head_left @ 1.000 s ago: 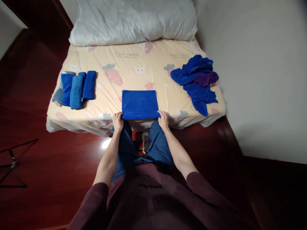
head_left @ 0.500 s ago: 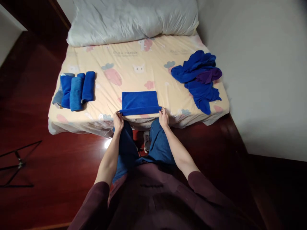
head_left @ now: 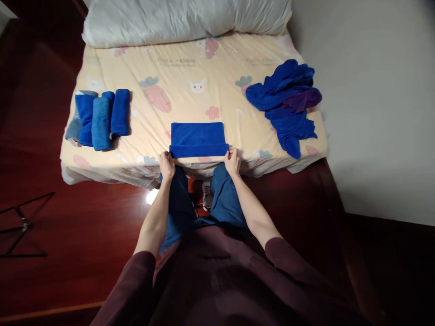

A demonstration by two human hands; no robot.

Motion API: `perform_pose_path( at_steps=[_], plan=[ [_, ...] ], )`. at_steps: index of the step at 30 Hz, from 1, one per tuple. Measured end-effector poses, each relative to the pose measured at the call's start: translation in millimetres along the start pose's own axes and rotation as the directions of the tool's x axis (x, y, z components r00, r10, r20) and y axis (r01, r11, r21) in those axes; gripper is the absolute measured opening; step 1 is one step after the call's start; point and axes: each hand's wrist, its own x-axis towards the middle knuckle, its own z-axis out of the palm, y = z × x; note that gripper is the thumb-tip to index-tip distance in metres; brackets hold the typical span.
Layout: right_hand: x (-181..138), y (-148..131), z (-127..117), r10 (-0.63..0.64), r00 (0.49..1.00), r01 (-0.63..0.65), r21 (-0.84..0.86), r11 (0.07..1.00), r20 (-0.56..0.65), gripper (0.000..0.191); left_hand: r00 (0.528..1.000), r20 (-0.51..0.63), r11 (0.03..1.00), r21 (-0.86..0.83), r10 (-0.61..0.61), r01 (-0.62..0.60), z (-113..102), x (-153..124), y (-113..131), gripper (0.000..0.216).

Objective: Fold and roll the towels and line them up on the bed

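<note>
A blue towel (head_left: pixel 197 133) lies flat near the front edge of the bed, its near side folded over in a straight band. My left hand (head_left: pixel 167 165) pinches the near left corner of that fold. At the near right corner, my right hand (head_left: pixel 232 160) grips the band between thumb and fingers. To the left lie several rolled towels (head_left: pixel 102 122) in blue and grey-blue, side by side. A loose heap of crumpled blue towels (head_left: pixel 285 102) rests on the right, with a purple cloth (head_left: pixel 302 100) among them.
The bed (head_left: pixel 190 104) has a cream sheet with carrot and rabbit prints. A puffy white quilt (head_left: pixel 183 22) lies across its far side. A wall (head_left: pixel 374 113) stands close on the right. Black stand legs (head_left: pixel 25 224) rest on the dark red floor (head_left: pixel 95 226) at left.
The folded band on the blue towel looks flatter and a little wider. Both hands still hold its ends. The camera view has tilted slightly, so the bed sits higher in the picture.
</note>
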Motion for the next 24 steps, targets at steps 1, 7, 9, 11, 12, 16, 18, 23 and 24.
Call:
perform_pose_path(
  at_steps=[1,7,9,11,12,16,18,23,24],
  plan=[
    [-0.1,-0.3,0.9,-0.005,1.000,0.005,-0.014,1.000,-0.022,0.027,1.000,0.004,1.000,0.007,0.014,-0.014,-0.7,-0.2,0.8,0.020],
    [-0.9,-3.3,1.9,-0.021,0.998,0.019,-0.049,0.999,-0.051,0.024,0.999,0.033,0.998,0.049,0.033,-0.034,-3.6,-0.8,4.4,0.021],
    [-1.6,-5.1,1.4,0.003,0.999,-0.005,-0.069,0.998,-0.033,0.025,0.999,0.047,0.999,0.046,0.025,-0.027,-4.2,-1.0,5.0,0.020],
    [-2.4,-6.8,0.7,0.013,1.000,-0.015,-0.081,0.997,-0.028,0.027,0.998,0.062,0.999,0.033,0.011,-0.013,-5.1,-1.6,5.5,0.020],
    [-2.8,-7.6,0.1,0.008,0.999,-0.010,-0.080,0.997,-0.033,0.029,0.998,0.065,1.000,0.028,0.006,-0.008,-6.0,-2.2,5.9,0.022],
    [-4.2,-9.4,-6.2,-0.024,0.997,0.018,-0.071,0.997,-0.074,0.039,0.998,0.014,0.998,0.040,0.057,-0.058,-12.8,-6.4,9.9,0.033],
    [-5.4,-10.2,-11.3,-0.071,0.996,0.066,-0.088,0.994,-0.057,0.044,0.991,0.024,0.990,0.056,0.128,-0.129,-17.0,-8.6,13.6,0.041],
    [-8.6,-14.2,-21.6,-0.272,0.960,0.280,-0.147,0.949,0.071,0.050,0.954,0.162,0.963,0.053,0.252,-0.263,-19.1,-8.7,19.2,0.059],
    [-8.6,-15.2,-22.4,-0.290,0.953,0.301,-0.153,0.941,0.087,0.052,0.949,0.180,0.961,0.052,0.260,-0.273,-17.6,-7.6,18.6,0.062]
  ],
)
